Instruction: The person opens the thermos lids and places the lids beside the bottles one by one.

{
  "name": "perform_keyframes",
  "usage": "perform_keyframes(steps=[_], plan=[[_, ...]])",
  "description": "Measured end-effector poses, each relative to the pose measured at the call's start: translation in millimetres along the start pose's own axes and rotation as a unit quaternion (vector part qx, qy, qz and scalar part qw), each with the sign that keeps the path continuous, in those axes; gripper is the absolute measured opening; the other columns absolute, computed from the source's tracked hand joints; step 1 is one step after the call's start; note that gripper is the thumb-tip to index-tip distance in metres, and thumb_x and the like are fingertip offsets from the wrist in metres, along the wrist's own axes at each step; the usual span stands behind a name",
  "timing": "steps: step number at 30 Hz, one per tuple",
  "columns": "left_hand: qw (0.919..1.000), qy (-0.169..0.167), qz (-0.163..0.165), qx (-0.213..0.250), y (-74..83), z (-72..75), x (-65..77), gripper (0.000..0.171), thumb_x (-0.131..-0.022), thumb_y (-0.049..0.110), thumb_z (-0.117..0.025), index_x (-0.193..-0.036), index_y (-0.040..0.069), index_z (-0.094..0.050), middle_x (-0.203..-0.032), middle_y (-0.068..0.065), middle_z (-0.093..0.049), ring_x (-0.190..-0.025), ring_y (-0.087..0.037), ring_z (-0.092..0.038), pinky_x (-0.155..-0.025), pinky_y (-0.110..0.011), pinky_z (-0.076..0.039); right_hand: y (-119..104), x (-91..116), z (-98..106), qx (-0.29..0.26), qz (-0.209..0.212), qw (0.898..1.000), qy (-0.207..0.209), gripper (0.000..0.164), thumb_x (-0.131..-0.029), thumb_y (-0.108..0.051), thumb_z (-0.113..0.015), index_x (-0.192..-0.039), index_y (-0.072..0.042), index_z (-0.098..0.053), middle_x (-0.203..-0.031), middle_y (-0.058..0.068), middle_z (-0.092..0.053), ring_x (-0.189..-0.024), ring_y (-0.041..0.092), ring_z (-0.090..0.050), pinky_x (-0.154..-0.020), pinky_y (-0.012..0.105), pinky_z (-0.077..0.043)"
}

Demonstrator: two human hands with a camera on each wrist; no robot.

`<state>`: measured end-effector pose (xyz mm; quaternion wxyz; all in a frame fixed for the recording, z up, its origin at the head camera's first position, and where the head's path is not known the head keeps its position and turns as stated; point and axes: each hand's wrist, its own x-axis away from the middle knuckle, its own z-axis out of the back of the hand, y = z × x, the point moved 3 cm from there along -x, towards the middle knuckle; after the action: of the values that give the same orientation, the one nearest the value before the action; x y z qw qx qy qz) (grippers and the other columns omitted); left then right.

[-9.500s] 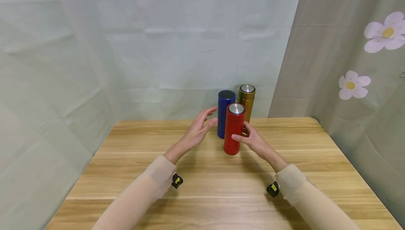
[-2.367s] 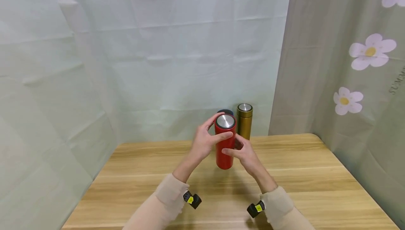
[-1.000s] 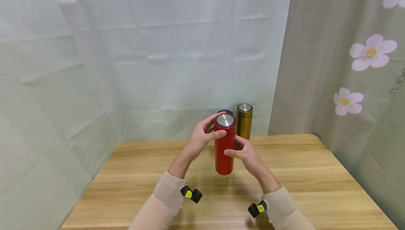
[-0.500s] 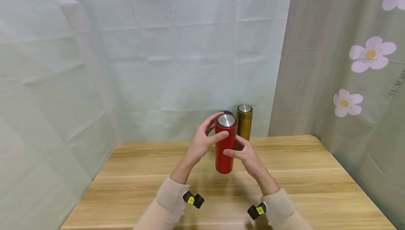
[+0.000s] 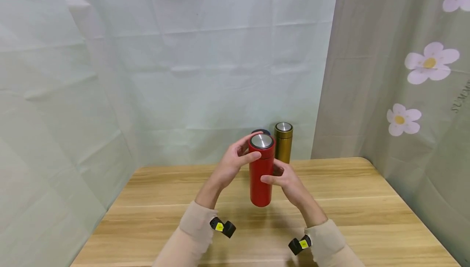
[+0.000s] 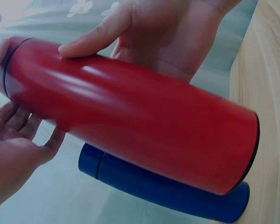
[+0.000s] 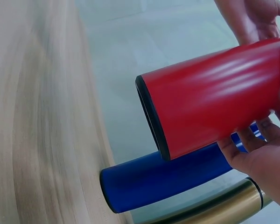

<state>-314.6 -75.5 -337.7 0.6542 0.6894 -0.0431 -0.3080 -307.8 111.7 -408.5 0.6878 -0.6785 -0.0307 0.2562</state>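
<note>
A red thermos [image 5: 260,191] with a silver-topped lid is held upright above the wooden table, its base apart from the surface in the right wrist view. My left hand [image 5: 228,164] grips its lid end, thumb in front and fingers behind. Lower down, my right hand [image 5: 291,182] holds the body from the right, thumb across the front. Behind it stands a blue thermos [image 6: 154,184], mostly hidden in the head view. A gold thermos [image 5: 283,146] stands at the back, right of the red one.
The wooden table [image 5: 147,218] runs back to a pale hanging cloth [image 5: 202,75]. A grey curtain with white flowers [image 5: 404,119] hangs on the right. Small black cameras [image 5: 222,227] are strapped at both wrists.
Since the earliest frame, my left hand has come onto the red thermos's lid, and the thermos has risen and moved in front of the blue one. Lately my left thumb shifts slightly back and forth.
</note>
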Motion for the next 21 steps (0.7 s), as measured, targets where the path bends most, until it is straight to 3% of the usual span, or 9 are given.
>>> perform_keyframes(steps=[14,17,21], plan=[[0.9953,0.088,-0.022,-0.035,-1.9,-8.3,2.3,0.063,-0.092,0.031,-0.08,-0.149,0.019,-0.056,-0.141,-0.006,-0.062,-0.136,-0.026,-0.052,-0.113,-0.057,-0.041,0.7,-1.3,-3.2,0.008,-0.003,1.0,0.029,0.05,-0.094,-0.026,-0.074,-0.139,-0.009,-0.062,-0.125,0.014,-0.068,-0.115,0.034,-0.061,-0.096,0.047,-0.053],[0.9951,0.089,-0.023,-0.038,-1.2,-8.5,2.2,0.063,-0.093,0.03,-0.079,-0.15,0.018,-0.055,-0.141,-0.007,-0.062,-0.136,-0.026,-0.052,-0.114,-0.057,-0.041,0.6,-2.2,-2.8,0.01,-0.001,1.0,0.028,0.05,-0.094,-0.026,-0.073,-0.14,-0.01,-0.061,-0.126,0.014,-0.068,-0.115,0.034,-0.061,-0.096,0.047,-0.053],[0.9975,0.06,-0.024,-0.029,0.9,-6.0,1.3,0.065,-0.094,0.031,-0.077,-0.152,0.017,-0.052,-0.142,-0.009,-0.06,-0.135,-0.029,-0.053,-0.112,-0.054,-0.043,1.0,-3.2,-1.1,0.012,-0.001,1.0,0.024,0.051,-0.094,-0.026,-0.073,-0.141,-0.011,-0.06,-0.127,0.013,-0.067,-0.117,0.034,-0.061,-0.097,0.047,-0.053]])
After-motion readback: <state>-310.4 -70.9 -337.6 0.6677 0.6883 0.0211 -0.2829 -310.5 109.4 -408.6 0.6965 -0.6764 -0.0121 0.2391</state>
